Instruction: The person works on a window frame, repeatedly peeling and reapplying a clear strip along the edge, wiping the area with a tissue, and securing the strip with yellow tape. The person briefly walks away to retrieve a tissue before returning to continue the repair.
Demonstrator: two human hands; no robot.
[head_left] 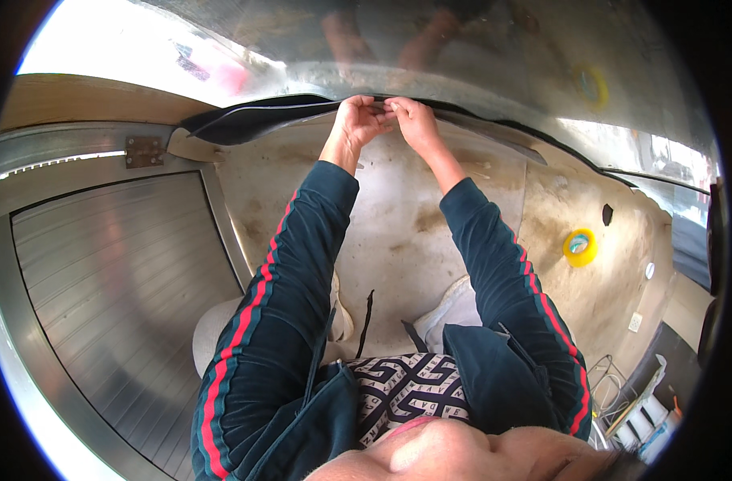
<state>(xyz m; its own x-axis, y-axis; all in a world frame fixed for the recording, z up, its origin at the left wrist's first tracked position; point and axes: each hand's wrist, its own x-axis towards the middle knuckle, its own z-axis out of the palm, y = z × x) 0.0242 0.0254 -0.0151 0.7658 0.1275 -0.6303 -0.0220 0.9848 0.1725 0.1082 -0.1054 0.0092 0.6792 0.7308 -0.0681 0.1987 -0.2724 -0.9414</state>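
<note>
your left hand [359, 127], right hand [415, 125] nearly meet at long black flexible strip [234, 127] along shiny grey metal panel [494, 64]; fingers curled, cannot tell if either grasps strip. step looks like working strip's edge; next move calls for light, even pressure.

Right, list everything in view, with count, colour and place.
Shiny panel: one, silvery grey, top
Black strip: one, black, along the panel's lower edge
Stained surface: one, beige, centre to right
Tape roll: one, yellow, right, on the stained surface
Scrap: one, black, above the tape roll
Disc: one, white, right
Ribbed door: one, grey, left
Hinge: one, brown, upper left
Board: one, brown, upper left
Cables: several, pale, lower right
Shirt: one, black and white, bottom centre
Sleeves: two, dark teal, red-striped, lower half
Left grip: one, bare, at the black strip
Right grip: one, bare, beside it
</note>
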